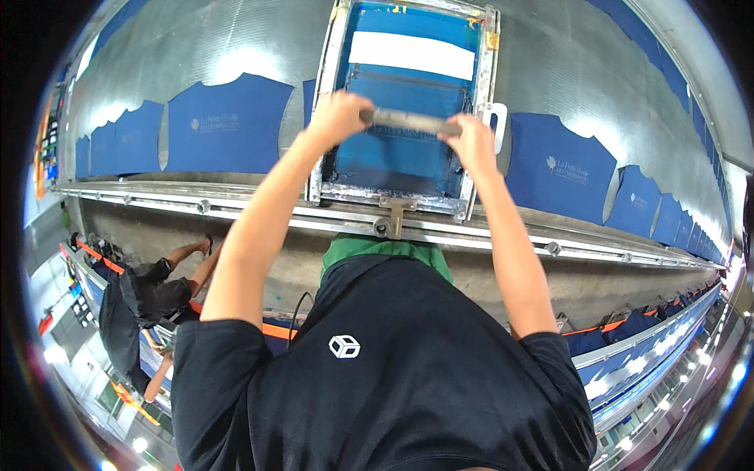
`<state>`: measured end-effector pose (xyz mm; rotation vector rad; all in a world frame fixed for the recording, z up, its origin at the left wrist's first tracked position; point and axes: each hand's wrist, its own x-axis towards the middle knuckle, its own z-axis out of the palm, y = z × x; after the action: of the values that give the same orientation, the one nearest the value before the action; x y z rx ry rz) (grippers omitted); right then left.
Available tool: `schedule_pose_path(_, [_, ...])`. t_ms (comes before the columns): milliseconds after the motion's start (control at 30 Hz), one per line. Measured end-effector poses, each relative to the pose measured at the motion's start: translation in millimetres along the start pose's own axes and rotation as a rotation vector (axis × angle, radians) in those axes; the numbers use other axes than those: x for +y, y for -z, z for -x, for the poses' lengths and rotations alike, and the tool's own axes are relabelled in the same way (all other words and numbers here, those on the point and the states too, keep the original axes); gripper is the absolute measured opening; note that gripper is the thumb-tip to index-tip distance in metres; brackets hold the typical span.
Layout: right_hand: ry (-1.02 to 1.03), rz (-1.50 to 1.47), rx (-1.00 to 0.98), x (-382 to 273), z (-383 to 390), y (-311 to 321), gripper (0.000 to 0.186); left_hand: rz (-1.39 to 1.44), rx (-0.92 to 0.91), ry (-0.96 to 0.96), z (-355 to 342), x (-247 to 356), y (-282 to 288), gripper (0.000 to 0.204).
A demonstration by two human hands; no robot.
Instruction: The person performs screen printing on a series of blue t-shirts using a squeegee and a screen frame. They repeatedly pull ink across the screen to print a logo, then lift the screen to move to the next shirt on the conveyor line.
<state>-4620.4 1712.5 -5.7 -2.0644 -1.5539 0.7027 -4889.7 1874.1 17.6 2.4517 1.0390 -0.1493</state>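
Note:
A screen-printing frame (485, 71) with blue mesh lies on the long table in front of me. Across its middle spans a squeegee (412, 120), a greyish bar with dark ends. My left hand (339, 118) is closed round its left end, and my right hand (471, 144) grips the right end. Both arms reach forward over the frame. Near the far end of the mesh runs a white strip (410, 55). Dark ink smears (385, 174) show on the mesh at the near end. The squeegee's blade edge cannot be made out.
Navy shirt pieces (230, 125) with pale prints lie left of the frame, and more navy pieces (562, 161) lie to the right. A metal rail (259, 217) with bolts runs along the table's near edge. A white handle-shaped piece (500, 125) sits beside the frame. Behind left, a person (137, 298) works.

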Motion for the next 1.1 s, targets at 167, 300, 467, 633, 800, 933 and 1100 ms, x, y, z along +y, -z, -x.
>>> schedule_pose_path(167, [0.078, -0.037, -0.040, -26, 111, -18, 0.041, 0.065, 0.059, -0.014, 122, 26, -32, 0.037])
schedule_pose_path(300, [0.136, 0.018, -0.173, -20, 102, -12, 0.039, -0.075, 0.078, -0.125, 115, 31, -13, 0.031])
schedule_pose_path(467, [0.208, -0.048, -0.131, -16, 55, -2, 0.055, -0.060, 0.026, -0.021, 63, 57, -35, 0.057])
schedule_pose_path(633, [0.012, -0.014, -0.493, 8, 12, -16, 0.067, -0.042, -0.296, 0.046, 13, 42, -41, 0.075])
schedule_pose_path(800, [-0.007, -0.181, -0.553, 25, -28, -11, 0.072, 0.127, -0.409, 0.033, -23, 9, -36, 0.069])
schedule_pose_path(933, [-0.114, -0.797, 0.056, 53, -28, 33, 0.050, 0.150, -0.023, 0.026, -22, 37, 25, 0.053])
schedule_pose_path(1100, [-0.294, -0.262, 0.416, 142, -36, 11, 0.039, 0.091, 0.067, -0.095, -54, 24, 42, 0.048])
